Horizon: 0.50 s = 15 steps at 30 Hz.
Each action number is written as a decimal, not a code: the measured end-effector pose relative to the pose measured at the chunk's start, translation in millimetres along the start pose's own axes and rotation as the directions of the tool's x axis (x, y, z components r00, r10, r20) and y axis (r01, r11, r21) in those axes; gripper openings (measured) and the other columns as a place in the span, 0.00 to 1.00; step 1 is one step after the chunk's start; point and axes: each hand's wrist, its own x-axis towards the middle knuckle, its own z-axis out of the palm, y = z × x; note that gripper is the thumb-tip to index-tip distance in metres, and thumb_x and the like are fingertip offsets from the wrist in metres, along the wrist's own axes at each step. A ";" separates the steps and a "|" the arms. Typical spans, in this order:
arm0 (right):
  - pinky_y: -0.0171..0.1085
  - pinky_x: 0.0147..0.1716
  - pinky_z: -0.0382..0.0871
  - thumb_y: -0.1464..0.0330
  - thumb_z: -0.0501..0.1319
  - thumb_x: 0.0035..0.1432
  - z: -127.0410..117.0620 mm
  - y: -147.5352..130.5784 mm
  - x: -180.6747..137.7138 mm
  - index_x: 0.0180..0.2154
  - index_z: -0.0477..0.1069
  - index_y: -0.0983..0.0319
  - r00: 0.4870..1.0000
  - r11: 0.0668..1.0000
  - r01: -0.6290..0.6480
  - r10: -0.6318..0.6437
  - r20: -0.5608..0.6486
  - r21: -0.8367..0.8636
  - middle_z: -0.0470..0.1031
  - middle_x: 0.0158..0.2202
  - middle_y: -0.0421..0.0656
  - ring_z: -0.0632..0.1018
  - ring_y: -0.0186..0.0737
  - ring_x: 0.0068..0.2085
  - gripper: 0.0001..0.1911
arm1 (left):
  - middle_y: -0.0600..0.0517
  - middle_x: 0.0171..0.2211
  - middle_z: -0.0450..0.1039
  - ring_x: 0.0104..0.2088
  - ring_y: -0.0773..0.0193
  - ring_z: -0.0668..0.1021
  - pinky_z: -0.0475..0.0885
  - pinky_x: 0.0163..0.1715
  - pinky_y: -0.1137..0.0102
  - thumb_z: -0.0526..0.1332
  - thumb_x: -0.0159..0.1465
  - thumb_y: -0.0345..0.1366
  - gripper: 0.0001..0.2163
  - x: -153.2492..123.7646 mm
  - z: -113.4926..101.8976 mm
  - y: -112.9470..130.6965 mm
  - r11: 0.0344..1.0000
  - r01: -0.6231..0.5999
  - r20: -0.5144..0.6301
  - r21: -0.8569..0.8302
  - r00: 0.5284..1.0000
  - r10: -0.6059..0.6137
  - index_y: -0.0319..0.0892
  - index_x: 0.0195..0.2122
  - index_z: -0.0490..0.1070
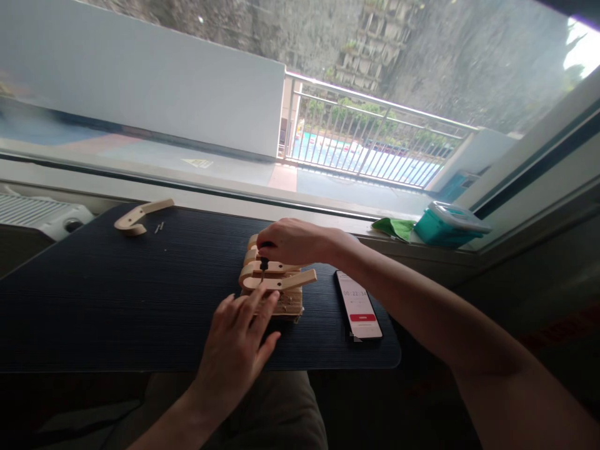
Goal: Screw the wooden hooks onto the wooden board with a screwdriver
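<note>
My right hand [285, 242] is closed around the black handle of a screwdriver [264, 264], which points down at the nearest curved wooden hook [293, 280]. Fingers spread, my left hand [241, 337] rests its fingertips on that same hook near the screwdriver's tip. Several such hooks, pale and with dark screw holes, lie side by side on a rough brown block [291, 306]. My right hand hides part of the farther ones. At the far left of the table lies a separate wooden hook [135, 219], with a few small screws [160, 227] beside it.
A phone [360, 306] showing a running timer lies on the dark table [117, 300] at the right, under my right forearm. On the window sill are a green cloth [394, 228] and a teal lidded box [447, 225]. A white radiator [42, 212] stands at the left.
</note>
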 end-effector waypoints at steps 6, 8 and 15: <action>0.32 0.28 0.57 0.71 0.52 0.58 -2.2 -0.7 3.3 0.36 0.76 0.66 0.998 0.997 0.054 -0.053 0.017 -0.047 0.77 0.33 0.46 0.69 0.32 0.29 0.14 | 0.43 0.54 0.67 0.49 0.52 0.72 0.63 0.52 0.57 0.60 0.58 0.50 0.35 23.8 14.5 77.8 0.943 -0.068 0.255 -0.325 0.954 0.156 0.44 0.63 0.51; 0.33 0.29 0.58 0.71 0.53 0.57 -2.1 -1.6 4.6 0.36 0.76 0.66 0.999 0.998 0.045 -0.044 0.027 -0.042 0.77 0.33 0.46 0.69 0.33 0.29 0.13 | 0.37 0.51 0.69 0.47 0.48 0.74 0.66 0.47 0.56 0.58 0.56 0.55 0.40 48.3 35.2 94.2 0.950 0.146 0.382 -0.276 0.924 -0.031 0.37 0.64 0.48; 0.33 0.27 0.58 0.70 0.55 0.58 -5.2 -9.2 8.6 0.38 0.75 0.68 0.995 0.991 0.080 -0.072 0.076 -0.108 0.76 0.33 0.46 0.70 0.34 0.29 0.12 | 0.33 0.42 0.73 0.45 0.42 0.74 0.62 0.45 0.53 0.49 0.59 0.59 0.34 117.6 72.5 122.5 0.956 0.145 0.478 -0.257 0.878 -0.005 0.34 0.55 0.63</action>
